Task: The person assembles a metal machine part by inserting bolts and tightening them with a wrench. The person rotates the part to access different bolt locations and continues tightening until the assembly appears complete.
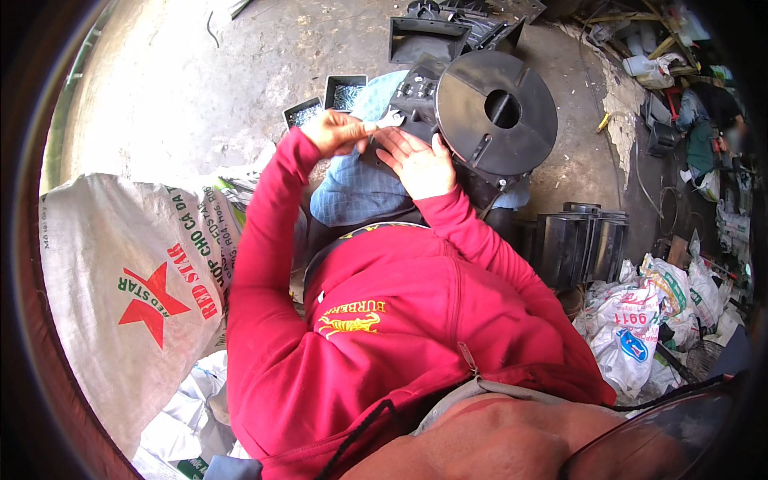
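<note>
A silver open-ended wrench (pixel 390 120) is gripped in my left hand (pixel 336 133), its jaw against or close to the edge of a black housing (pixel 416 98). My right hand (pixel 426 166) lies palm up just below the wrench, fingers stretched out; whether its fingertips touch the housing I cannot tell. The housing joins a large round black disc (pixel 524 140) with a central hole and slots. This black assembly rests over my lap, on a blue cloth (pixel 352 192). Beyond my left hand, two small dark bins (pixel 346 83) hold loose silver bolts or screws.
More black box-shaped parts (pixel 428 46) lie on the concrete floor at the far side. Black rectangular parts (pixel 576 248) stand at the right, near plastic sacks (pixel 628 320). A large white sack (pixel 120 272) fills the left. Another person (pixel 708 132) is at the far right.
</note>
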`<state>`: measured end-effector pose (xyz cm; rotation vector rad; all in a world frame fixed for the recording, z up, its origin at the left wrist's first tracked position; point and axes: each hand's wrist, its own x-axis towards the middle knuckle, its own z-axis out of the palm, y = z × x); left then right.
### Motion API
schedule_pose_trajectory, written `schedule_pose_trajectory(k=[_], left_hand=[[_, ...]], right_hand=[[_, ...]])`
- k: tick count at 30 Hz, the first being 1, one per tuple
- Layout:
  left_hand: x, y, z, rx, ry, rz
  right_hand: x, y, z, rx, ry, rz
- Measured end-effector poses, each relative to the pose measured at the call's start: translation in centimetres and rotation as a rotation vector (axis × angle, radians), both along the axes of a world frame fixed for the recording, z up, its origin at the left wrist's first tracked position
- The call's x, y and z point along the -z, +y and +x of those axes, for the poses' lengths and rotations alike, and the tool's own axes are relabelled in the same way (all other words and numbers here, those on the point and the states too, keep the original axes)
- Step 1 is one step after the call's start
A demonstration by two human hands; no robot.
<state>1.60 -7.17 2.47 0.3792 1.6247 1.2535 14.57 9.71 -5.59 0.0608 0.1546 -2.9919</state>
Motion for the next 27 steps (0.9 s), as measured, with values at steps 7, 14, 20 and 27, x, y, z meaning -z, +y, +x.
schedule_pose_trajectory(k=[7, 14, 20, 27], left_hand=[[1.2, -0.8, 0.9, -0.045, 0.034, 0.112], [1.7, 1.3, 7.0, -0.309, -0.176, 0.171], [2.6, 4.5, 9.5, -0.606, -0.316, 0.266], [0.6, 1.5, 5.3, -0.32, -0.21, 0.082]], right_hand=[[-0.7, 0.3, -0.2, 0.015, 0.066, 0.154], [-0.5, -0.1, 0.2, 0.01, -0.015, 0.133], [0.7, 1.0, -0.2, -0.126, 0.186, -0.074], [0.6, 0.3, 0.2, 0.029, -0.14, -0.036]])
